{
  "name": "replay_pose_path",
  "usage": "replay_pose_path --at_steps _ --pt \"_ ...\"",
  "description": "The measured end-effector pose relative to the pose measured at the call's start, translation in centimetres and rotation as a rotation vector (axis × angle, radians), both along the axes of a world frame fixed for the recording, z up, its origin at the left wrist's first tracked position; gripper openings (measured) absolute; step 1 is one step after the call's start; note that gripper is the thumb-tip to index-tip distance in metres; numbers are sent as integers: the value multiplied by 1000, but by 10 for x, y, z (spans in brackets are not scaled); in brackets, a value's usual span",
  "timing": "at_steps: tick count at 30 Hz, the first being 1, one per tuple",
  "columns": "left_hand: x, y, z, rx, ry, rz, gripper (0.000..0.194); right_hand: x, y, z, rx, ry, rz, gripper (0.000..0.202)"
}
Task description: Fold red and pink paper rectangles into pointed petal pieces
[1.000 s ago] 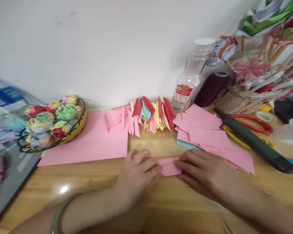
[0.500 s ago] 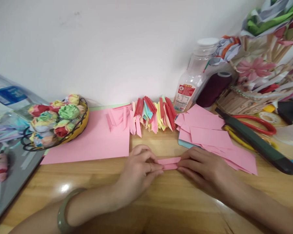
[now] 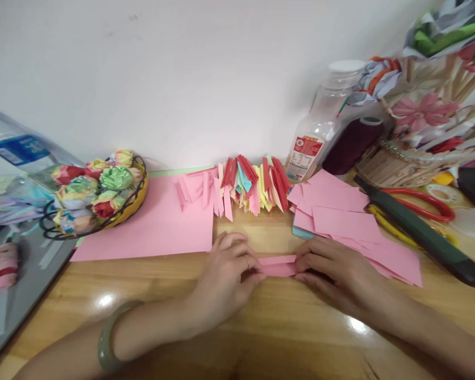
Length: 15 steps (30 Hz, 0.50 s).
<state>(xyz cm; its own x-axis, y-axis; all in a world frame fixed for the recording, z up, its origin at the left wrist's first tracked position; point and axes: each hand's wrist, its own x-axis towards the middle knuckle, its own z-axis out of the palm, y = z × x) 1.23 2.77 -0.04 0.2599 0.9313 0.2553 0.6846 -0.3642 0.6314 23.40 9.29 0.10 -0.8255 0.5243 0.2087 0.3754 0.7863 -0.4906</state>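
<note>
Between both hands, just above the wooden table, is a pink paper strip [image 3: 277, 266] with a lengthwise fold. My left hand [image 3: 233, 272] pinches its left end between thumb and fingers; a ring and a green bangle are on that arm. At the other end, my right hand [image 3: 328, 269] grips the paper with its fingertips. Behind the strip stands a row of folded paper pieces [image 3: 253, 184] in red, yellow, pink and blue. Loose pink paper rectangles [image 3: 346, 221] lie in a pile beyond my right hand.
A large pink sheet [image 3: 162, 227] lies left, partly under a yellow basket [image 3: 140, 198] of paper flowers. A clear bottle [image 3: 312, 137], a dark thread spool [image 3: 352, 148], red-handled scissors [image 3: 439, 211] and a dark green cutter-like tool [image 3: 423, 232] are at right. A wall rises behind.
The strip's two long sides look more opened out, showing a wider lower face. Both hands keep their hold on its ends. The whole view has shifted slightly.
</note>
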Motion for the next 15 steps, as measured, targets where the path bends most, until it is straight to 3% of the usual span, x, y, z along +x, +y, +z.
replay_pose_path --at_steps 8,15 --pt "7 -1 7 -18 70 45 8 -8 -9 0 88 -33 -108 22" --pt "8 -1 2 51 175 58 10 -11 -13 -7 163 -84 -192 21"
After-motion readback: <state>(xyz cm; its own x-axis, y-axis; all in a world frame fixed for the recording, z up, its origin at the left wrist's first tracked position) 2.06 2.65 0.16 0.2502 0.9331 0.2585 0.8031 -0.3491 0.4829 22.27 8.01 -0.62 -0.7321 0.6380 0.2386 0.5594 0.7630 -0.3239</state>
